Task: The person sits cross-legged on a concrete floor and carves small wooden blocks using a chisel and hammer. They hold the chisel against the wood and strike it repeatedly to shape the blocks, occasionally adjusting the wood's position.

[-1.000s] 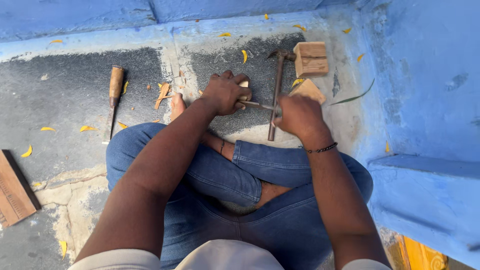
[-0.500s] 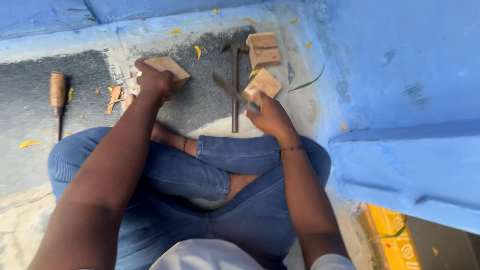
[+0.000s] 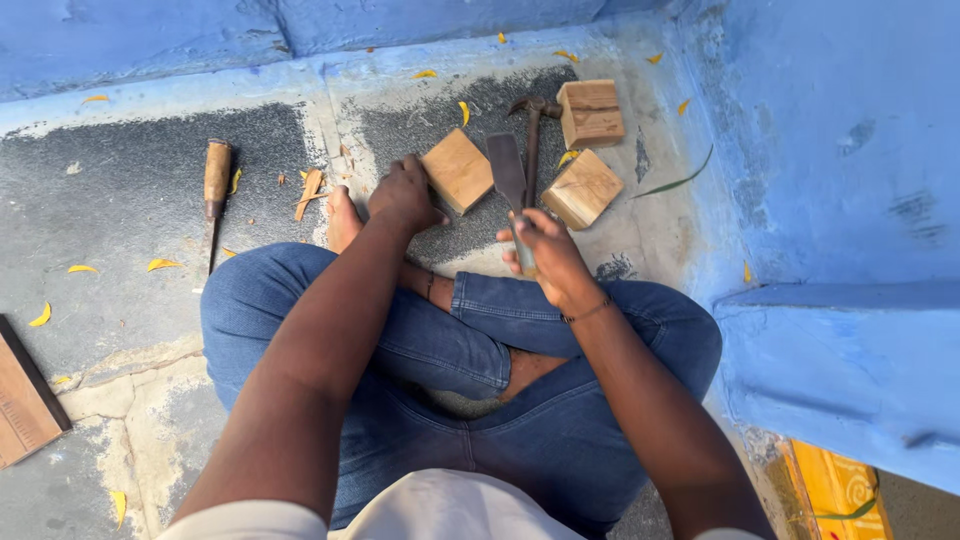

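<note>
I sit cross-legged in blue jeans on a grey concrete floor. My left hand [image 3: 403, 195] rests against the near edge of a square wooden block [image 3: 458, 169] that lies flat in front of my legs. My right hand [image 3: 545, 248] grips a wide flat chisel [image 3: 508, 176] by its handle, the metal blade pointing away from me, between that block and a second wooden block [image 3: 583, 188]. A hammer [image 3: 533, 140] lies on the floor just behind the chisel, its head next to a third, notched wooden block [image 3: 591, 112].
A wooden-handled chisel [image 3: 214, 192] lies on the floor to the left. A wood chip [image 3: 310, 189] and scattered yellow leaves lie around. A blue wall [image 3: 830, 150] and ledge close in the right side. A flat brown board [image 3: 25, 395] lies at the far left.
My left hand has set the square block down flat on the floor. My right hand has swung the chisel so its blade points away, and the second block lies free on the floor.
</note>
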